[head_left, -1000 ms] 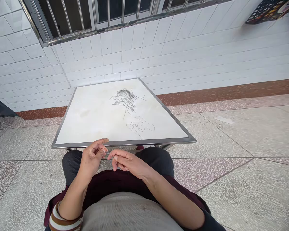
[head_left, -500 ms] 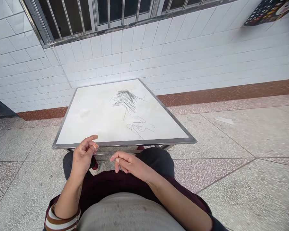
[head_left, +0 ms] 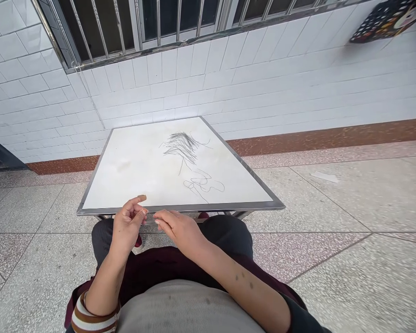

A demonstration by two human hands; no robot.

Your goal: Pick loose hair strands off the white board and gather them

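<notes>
My left hand point(head_left: 126, 226) is just off the table's near edge, its thumb and forefinger pinched on a thin strand that is barely visible. A little to the right, my right hand point(head_left: 182, 229) points its fingertips towards the left ones, leaving a small gap. Its thumb and fingers are drawn together; what they hold is too fine to make out. On the white tabletop point(head_left: 125, 180) lies a bunch of short thin dark strands point(head_left: 182, 145). Nearer me is a loose, looping tangle point(head_left: 204, 181) of similar strand.
A grey metal rim point(head_left: 229, 206) edges the table, above my knees. Behind stands a white tiled wall point(head_left: 211, 88) with a barred window point(head_left: 176, 23). A patterned cloth item point(head_left: 384, 21) hangs at upper right. A white scrap point(head_left: 325, 176) lies on the speckled floor point(head_left: 333, 203).
Both hands have come closer together: the left moved slightly right, the right rolled over with its back upward. The strand seen between them before is now hard to see. The tabletop strands look unchanged.
</notes>
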